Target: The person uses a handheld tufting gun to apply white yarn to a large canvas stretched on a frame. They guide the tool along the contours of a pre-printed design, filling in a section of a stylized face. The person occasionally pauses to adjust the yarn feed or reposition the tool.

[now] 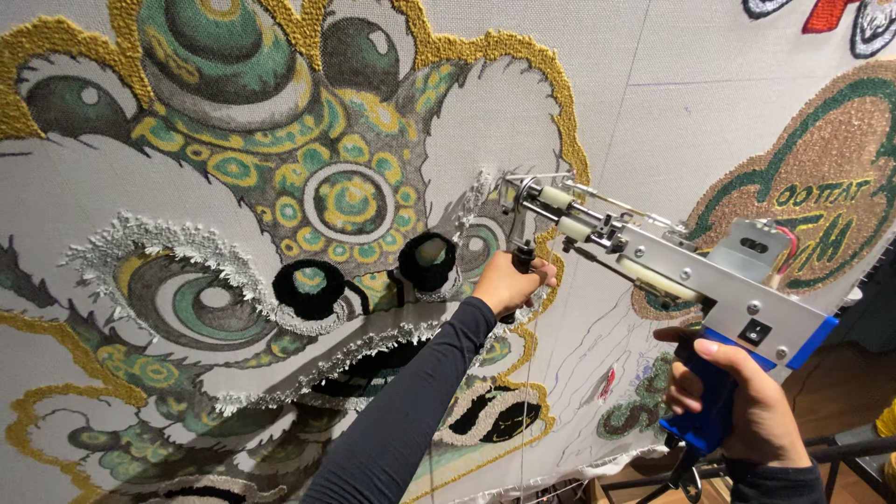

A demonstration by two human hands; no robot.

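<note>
While my right hand wraps the blue grip and my left hand clamps the black front handle, the metal tufting gun slants from lower right toward center, nose against the grey cloth beside fuzzy gold loops.

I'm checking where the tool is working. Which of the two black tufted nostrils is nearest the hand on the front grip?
The right-hand black nostril, just beside the left hand; the other nostril lies farther left.
</note>
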